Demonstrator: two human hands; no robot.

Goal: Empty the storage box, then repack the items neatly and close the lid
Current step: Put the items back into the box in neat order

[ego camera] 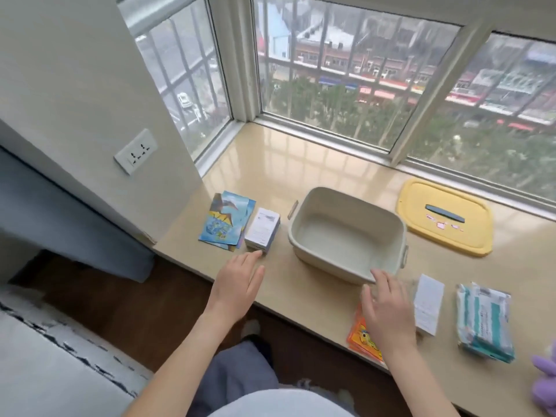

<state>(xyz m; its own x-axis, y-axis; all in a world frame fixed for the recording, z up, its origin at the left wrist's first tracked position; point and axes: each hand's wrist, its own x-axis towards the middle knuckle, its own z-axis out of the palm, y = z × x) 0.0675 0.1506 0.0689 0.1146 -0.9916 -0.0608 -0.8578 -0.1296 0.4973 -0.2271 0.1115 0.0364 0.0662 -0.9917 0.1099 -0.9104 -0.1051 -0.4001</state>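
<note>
The beige storage box (346, 260) stands open and empty on the window sill. Its yellow lid (421, 230) lies flat to the right behind it. Left of the box lie blue picture packets (222, 224) and a small white carton (262, 229). Right of the box lie an orange packet (358, 338), a white carton (428, 303) and a teal-and-white pack (481, 320). My left hand (237, 284) hovers open just in front of the left white carton. Above the orange packet, by the box's front right corner, my right hand (385, 308) is open and holds nothing.
The beige sill (301, 176) ends at a front edge near my hands, with dark floor below. Window frames run along the back. A wall with a socket (136, 152) stands at the left. A purple soft toy (544, 383) sits at the far right edge.
</note>
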